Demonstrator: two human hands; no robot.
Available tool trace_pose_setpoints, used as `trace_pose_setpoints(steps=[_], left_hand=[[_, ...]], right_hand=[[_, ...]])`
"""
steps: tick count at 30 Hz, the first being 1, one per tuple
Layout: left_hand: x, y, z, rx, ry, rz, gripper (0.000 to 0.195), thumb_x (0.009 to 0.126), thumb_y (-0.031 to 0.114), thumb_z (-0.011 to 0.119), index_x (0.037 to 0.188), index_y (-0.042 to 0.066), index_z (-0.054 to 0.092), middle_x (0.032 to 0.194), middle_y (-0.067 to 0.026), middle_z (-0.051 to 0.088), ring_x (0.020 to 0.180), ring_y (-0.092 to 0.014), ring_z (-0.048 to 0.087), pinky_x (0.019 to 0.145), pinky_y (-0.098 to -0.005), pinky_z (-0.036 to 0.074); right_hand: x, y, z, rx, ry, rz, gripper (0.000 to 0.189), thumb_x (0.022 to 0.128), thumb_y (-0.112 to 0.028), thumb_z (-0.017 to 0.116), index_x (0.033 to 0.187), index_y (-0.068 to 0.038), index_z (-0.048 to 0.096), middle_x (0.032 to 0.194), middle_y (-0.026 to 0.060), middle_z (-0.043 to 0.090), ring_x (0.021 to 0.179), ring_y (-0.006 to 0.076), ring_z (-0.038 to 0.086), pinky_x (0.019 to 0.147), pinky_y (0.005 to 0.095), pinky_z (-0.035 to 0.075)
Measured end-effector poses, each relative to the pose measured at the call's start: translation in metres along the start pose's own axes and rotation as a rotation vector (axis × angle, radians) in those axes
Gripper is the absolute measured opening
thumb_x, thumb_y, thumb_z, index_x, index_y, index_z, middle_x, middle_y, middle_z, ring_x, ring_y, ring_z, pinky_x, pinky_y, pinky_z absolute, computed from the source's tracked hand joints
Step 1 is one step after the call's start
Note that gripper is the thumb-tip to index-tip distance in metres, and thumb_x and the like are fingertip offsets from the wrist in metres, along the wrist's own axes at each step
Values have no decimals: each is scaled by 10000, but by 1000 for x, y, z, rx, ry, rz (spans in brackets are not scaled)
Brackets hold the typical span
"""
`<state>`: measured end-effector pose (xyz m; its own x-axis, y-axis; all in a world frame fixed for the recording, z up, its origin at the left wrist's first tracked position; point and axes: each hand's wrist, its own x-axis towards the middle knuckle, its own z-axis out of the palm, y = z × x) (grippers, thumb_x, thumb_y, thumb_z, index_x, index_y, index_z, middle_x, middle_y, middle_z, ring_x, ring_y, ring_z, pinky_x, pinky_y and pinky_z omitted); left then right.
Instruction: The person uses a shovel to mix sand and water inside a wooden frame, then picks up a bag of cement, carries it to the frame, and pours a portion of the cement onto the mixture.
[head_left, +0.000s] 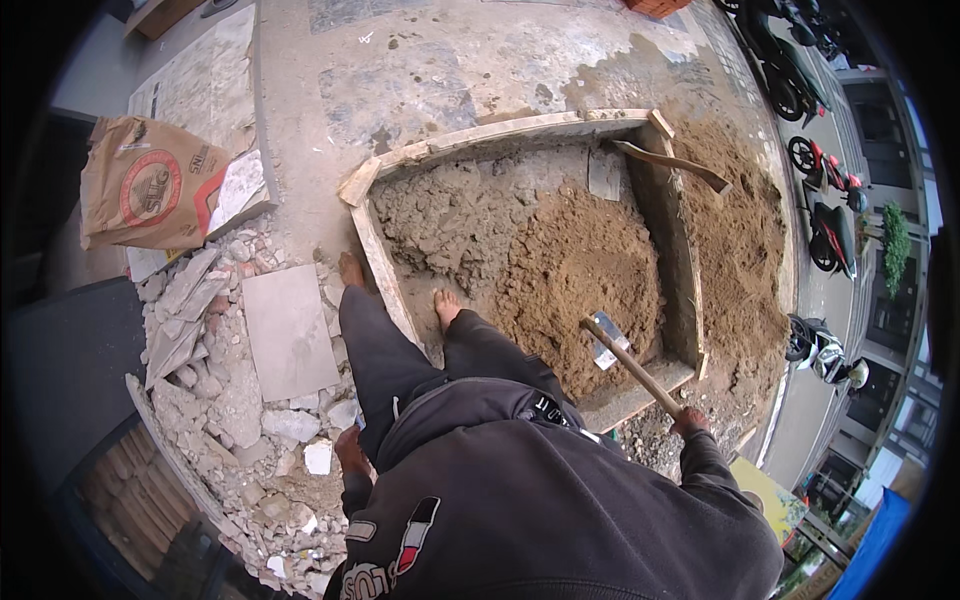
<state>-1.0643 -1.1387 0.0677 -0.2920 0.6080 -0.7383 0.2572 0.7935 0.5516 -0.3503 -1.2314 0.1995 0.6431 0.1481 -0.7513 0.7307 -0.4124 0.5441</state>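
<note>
My right hand grips the end of a hoe's wooden handle. Its metal blade rests on the brown sand in a wooden mixing trough. Grey wet mortar lies against the sand on the trough's left side. Low at my left hip hangs my left hand, over the rubble; its fingers are too indistinct to read. A second hoe leans over the far right corner, its curved handle across the wall and its blade inside. One bare foot stands within the trough, the other outside it.
Broken rubble with a flat tile on it spreads along my left. Beyond stands a paper cement sack. More sand is heaped outside the trough's right wall. Parked motorcycles line the road.
</note>
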Motion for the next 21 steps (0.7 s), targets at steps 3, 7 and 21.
trace_pose_setpoints(steps=[3, 7, 21], left_hand=[[38, 14, -2, -184, -49, 62, 136, 789, 136, 519, 847, 25, 574, 816, -76, 577, 656, -184, 568, 571, -263, 472], [80, 74, -34, -243, -152, -42, 204, 806, 144, 505, 940, 0, 557, 826, -94, 573, 748, -201, 580, 676, -310, 488], [162, 140, -105, -215, -103, -216, 292, 843, 170, 456, 1086, 10, 474, 906, -129, 569, 780, -236, 588, 689, -355, 511]], right_hand=[[-2, -38, 24, 111, 142, 145, 328, 652, -188, 632, 962, -81, 637, 967, 184, 611, 939, 311, 589, 788, 393, 488], [-60, -59, 9, 154, 55, 146, 310, 636, -174, 634, 937, -99, 642, 950, 161, 618, 908, 324, 595, 762, 398, 496], [-176, -29, 30, 140, -56, 51, 283, 576, -157, 667, 849, -109, 606, 843, 142, 627, 815, 326, 602, 719, 405, 491]])
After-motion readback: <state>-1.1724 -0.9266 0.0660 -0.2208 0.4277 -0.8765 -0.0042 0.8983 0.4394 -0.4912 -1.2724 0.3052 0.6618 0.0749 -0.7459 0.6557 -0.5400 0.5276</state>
